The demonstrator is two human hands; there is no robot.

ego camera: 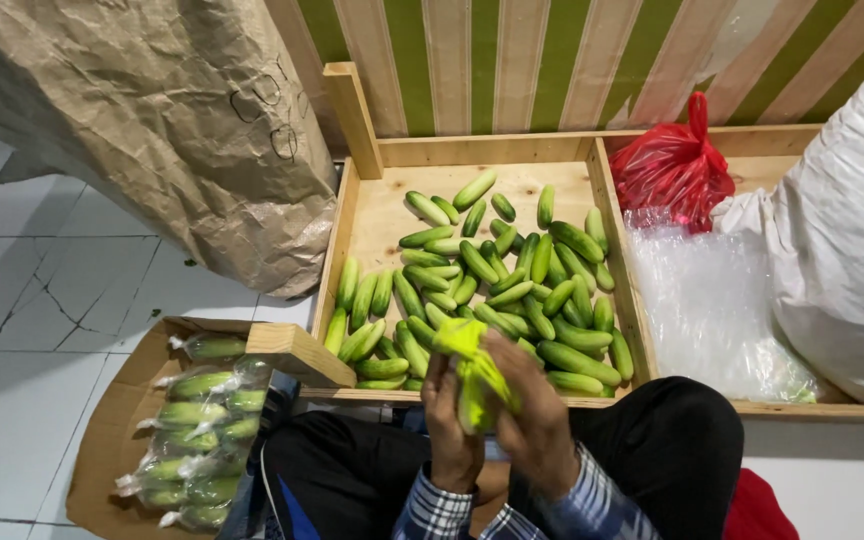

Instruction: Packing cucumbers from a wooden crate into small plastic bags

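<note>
Gripping the yellow-green bag (472, 375) at the tray's (367, 215) six-o'clock edge, both hands, left hand (449, 425) and right hand (532, 420), were closed; bag ran twelve-to-six.

Clear bagged cucumber packs (197, 430) lie on cardboard, left; red bag (672, 165) upper right.

Cucumbers (492, 280) in wooden tray (372, 215); bagged cucumbers (197, 430) on cardboard (102, 440) left; plastic bags (702, 300), probably empty, in right compartment.

Single head-worn view, looking steeply down, close over the lap, facing a wooden tray (367, 215) against a striped wall (512, 60)
</note>
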